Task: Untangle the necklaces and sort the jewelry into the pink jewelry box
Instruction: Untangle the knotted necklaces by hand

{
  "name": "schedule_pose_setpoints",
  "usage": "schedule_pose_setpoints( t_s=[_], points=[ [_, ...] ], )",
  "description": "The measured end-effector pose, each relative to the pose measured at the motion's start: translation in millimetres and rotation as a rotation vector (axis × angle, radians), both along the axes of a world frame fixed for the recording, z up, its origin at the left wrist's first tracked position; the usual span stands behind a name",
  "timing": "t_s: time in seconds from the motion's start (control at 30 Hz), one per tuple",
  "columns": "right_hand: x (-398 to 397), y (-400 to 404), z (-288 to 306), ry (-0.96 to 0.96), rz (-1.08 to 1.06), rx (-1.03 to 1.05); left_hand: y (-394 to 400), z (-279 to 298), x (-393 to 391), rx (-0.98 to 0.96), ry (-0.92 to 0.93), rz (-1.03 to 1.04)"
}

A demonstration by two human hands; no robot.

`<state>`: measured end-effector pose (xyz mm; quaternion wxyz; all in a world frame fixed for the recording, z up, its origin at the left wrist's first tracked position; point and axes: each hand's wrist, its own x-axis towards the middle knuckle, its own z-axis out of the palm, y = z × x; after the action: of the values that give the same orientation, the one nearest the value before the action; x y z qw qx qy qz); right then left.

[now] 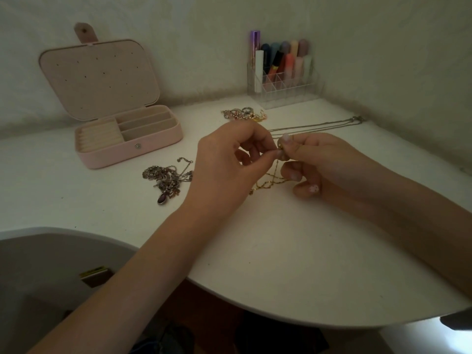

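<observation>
Left hand point(224, 159) and right hand point(316, 164) pinch a gold chain point(270, 181) above the desk point(281, 238); a silver tangle point(166, 180) lies beside the open pink jewelry box point(127, 146).

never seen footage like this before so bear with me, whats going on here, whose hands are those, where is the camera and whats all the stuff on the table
There is no machine here: a person wears a wide-angle camera on the head, so the single picture looks forward and down at their own two bare hands. The left hand and the right hand meet over a white table, each pinching part of a gold necklace whose chain hangs down onto the table. At the far left stands a pink jewelry box with its lid up; its compartments look empty. Beside the left hand lies a tangled pile of silver chains with a dark oval pendant. Farther back lie a small heap of jewelry and thin chains laid out straight. A clear organizer in the corner holds pastel tubes.
</observation>
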<state>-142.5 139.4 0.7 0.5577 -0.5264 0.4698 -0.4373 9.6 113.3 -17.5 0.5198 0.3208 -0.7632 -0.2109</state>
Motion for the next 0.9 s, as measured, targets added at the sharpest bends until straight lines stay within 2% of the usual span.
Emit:
schedule_pose_setpoints(
  t_s=[0.23,0.53,0.9],
  points=[
    [1.3,1.6,2.1,0.010,-0.011,-0.009,0.3,0.6,0.4,0.099,0.023,-0.034],
    [2.2,2.1,1.5,0.298,-0.164,-0.206,5.1,7.3,1.4,0.271,0.096,-0.039],
    [1.9,4.1,0.9,0.302,-0.141,-0.197,4.1,5.2,-0.6,0.385,0.078,-0.125]
  ],
)
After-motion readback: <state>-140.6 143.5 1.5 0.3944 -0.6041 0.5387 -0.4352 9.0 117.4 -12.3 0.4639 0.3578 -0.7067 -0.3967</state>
